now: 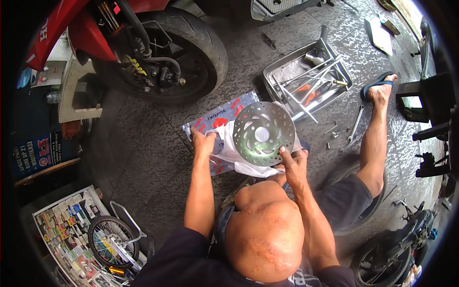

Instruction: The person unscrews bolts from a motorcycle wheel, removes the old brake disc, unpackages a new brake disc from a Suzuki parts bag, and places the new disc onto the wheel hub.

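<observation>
one round, flat, grey-green metal disc with slots and holes cut through it (260, 150), and it sits between my hands, its broad face turned up toward me. my right hand (296, 168) is the nearer one, it's right on it: thumb over the lower right rim, fingers tucked behind where i can't see them. from that hand the disc lies forward and to the left. my hands are well apart. over on the other side, my left hand (204, 143) is pinched on the left edge of a clear plastic bag with red and blue print (209, 119), off the metal altogether; thin, crumpled white wrapping (226, 149) bridges the gap and runs under the disc. no long axis here, it's a circle. beyond it, up and to the left, stands a black rubber front tyre (209, 53), clear of the disc.
</observation>
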Demonstrator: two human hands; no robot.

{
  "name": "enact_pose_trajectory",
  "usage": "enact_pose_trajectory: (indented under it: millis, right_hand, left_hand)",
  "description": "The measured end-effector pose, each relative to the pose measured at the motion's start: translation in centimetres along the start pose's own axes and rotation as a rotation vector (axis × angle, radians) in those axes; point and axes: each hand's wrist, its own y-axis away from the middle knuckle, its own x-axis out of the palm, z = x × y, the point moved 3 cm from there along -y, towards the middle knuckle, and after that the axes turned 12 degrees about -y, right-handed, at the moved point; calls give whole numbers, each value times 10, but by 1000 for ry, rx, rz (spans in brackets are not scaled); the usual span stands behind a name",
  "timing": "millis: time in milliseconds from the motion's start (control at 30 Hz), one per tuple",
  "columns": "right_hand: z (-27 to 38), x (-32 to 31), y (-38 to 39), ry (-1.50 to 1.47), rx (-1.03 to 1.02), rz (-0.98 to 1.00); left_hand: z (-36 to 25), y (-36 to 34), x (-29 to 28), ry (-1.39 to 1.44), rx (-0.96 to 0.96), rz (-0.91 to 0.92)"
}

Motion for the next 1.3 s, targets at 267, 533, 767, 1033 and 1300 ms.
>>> enact_pose_trajectory:
  millis: [267,533,767,1033,1300]
  right_hand:
    - [-5,2,-22,-92,-15,177]
    - [-16,20,-33,348,-259,-127]
    - [28,75,-10,602,-300,376]
    - [33,88,-13,535,-263,543]
    - [28,43,-35,-873,261,361]
  left_hand:
    - [-111,30,-14,467,262,598]
    - [-106,48,-5,333,202,366]
    - [-121,66,-28,106,211,177]
    - [-119,71,-10,351,261,206]
    - [-127,91,-48,-316,620,783]
